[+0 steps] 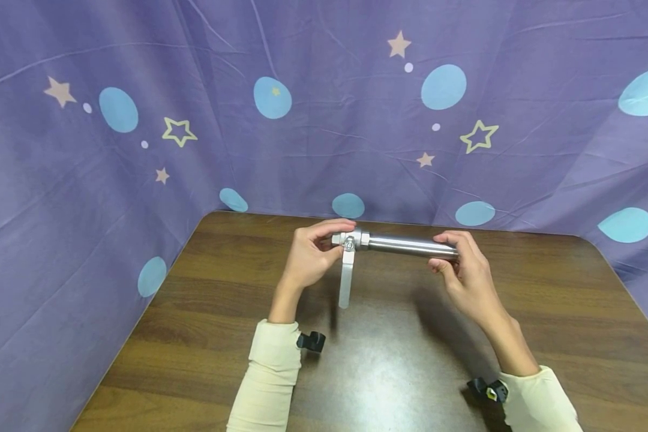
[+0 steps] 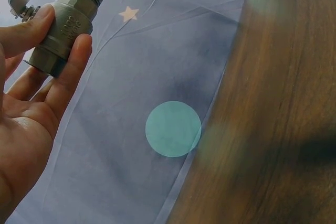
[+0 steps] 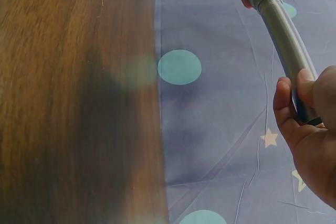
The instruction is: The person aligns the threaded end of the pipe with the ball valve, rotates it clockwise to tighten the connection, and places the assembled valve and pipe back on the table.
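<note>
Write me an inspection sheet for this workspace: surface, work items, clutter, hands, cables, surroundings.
Surface: brown wood-grain table, with a bright glare patch and shadows.
Work items: metal valve and pipe, end to end, held above the table; the valve's handle points toward the person.
Clutter: nothing seen.
Hands: left hand grips the valve; right hand holds the pipe's far end.
Cables: nothing seen.
Surroundings: purple curtain with stars and blue spots.

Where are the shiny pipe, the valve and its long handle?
Shiny pipe (image 1: 402, 245), head view: middle of its smooth tube.
Valve (image 2: 64, 34), left wrist view: its body, by the lettering.
Long handle (image 1: 346, 281), head view: middle of its flat bar.
</note>
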`<move>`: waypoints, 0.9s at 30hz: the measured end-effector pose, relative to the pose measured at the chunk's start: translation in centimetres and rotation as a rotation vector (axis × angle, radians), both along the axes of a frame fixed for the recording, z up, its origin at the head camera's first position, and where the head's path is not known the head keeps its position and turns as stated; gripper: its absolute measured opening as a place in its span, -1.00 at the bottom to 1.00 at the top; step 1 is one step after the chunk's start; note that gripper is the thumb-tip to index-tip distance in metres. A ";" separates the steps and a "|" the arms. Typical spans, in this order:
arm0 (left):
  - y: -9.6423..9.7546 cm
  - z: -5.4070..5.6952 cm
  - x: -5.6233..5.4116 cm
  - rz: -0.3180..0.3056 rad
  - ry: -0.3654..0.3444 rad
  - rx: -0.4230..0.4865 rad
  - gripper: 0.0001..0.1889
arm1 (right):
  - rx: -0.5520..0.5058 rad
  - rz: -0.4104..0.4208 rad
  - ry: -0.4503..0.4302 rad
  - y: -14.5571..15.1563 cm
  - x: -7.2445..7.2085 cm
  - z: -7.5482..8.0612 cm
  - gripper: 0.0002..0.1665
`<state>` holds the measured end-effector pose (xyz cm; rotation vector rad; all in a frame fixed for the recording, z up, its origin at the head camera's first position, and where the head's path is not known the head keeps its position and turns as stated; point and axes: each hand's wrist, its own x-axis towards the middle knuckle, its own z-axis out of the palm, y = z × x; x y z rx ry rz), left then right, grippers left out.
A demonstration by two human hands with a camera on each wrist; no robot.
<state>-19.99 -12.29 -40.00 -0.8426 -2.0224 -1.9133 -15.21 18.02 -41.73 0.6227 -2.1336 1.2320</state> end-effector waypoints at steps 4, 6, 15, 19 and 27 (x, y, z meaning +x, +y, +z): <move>0.0 0.0 0.0 -0.003 -0.006 0.001 -0.59 | -0.022 0.030 -0.026 0.0 -0.1 0.0 -0.52; 0.0 0.0 0.1 -0.002 -0.009 0.002 -0.59 | -0.028 0.041 -0.033 0.0 -0.1 0.0 -0.53; 0.0 0.1 0.1 -0.001 -0.016 0.006 -0.59 | 0.001 0.032 -0.031 0.0 -0.1 0.0 -0.55; 0.0 0.1 0.0 0.002 -0.013 0.005 -0.58 | 0.017 0.024 -0.019 0.0 -0.1 0.0 -0.53; 0.1 0.0 0.0 0.005 -0.013 0.006 -0.59 | 0.034 -0.001 0.014 -0.1 0.0 -0.1 -0.38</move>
